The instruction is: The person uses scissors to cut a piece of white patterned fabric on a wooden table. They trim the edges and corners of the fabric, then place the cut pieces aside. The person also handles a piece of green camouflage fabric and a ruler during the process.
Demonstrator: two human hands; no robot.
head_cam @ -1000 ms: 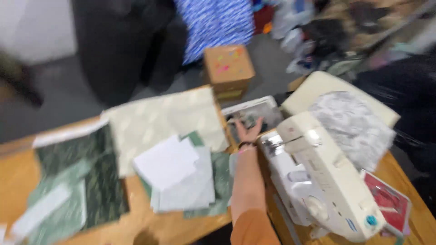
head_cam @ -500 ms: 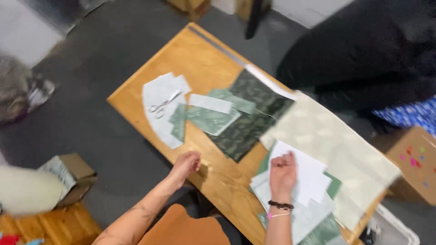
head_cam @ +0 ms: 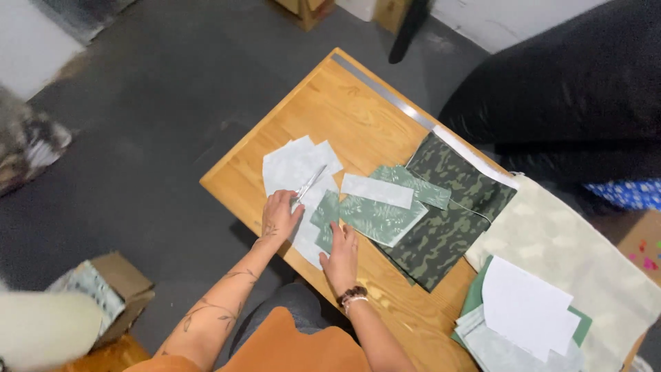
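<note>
My left hand [head_cam: 279, 215] rests on pale grey cut fabric pieces [head_cam: 296, 162] near the wooden table's [head_cam: 344, 103] left corner, its fingers at the handles of a pair of scissors [head_cam: 310, 183] lying on them. My right hand [head_cam: 341, 255] lies flat, fingers spread, on a small green leaf-print piece [head_cam: 323, 215] at the table's near edge. More green leaf-print pieces [head_cam: 382, 217] with a pale strip [head_cam: 377, 190] on top lie just to the right. I cannot tell whether the left hand grips the scissors.
Dark camouflage fabric [head_cam: 447, 207] and a large pale camouflage sheet [head_cam: 571, 255] spread to the right. White paper pieces [head_cam: 527, 310] lie on green cloth at lower right. A metal ruler [head_cam: 382, 91] lies along the far edge. A cardboard box [head_cam: 103, 289] sits on the floor at left.
My view swung from the sewing machine side to the table's other end. Both hands moved left across the table, from the white paper pieces to the grey pieces and scissors.
</note>
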